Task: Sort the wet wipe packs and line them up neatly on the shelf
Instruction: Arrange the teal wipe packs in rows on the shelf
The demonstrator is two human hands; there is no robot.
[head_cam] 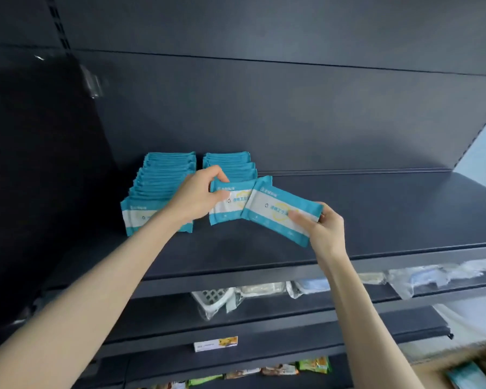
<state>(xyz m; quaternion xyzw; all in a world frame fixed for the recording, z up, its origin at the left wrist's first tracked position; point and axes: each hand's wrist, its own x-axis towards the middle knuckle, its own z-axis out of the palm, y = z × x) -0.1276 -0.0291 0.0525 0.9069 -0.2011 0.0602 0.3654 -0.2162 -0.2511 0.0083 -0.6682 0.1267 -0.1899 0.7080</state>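
Two rows of teal-and-white wet wipe packs stand upright on the dark shelf (390, 209): a long left row (163, 175) and a shorter right row (230, 164). My left hand (199, 195) pinches the left end of the front pack (230, 203) of the right row. Just in front of it, my right hand (323, 228) grips the right end of a tilted wet wipe pack (278, 209), which overlaps the front pack.
The shelf's right half is bare up to its front lip (404, 262). Lower shelves hold plastic-wrapped goods (404, 279), a white basket (213, 299) and snack packets (312, 364). A cardboard box (460, 369) with more packs sits at the bottom right.
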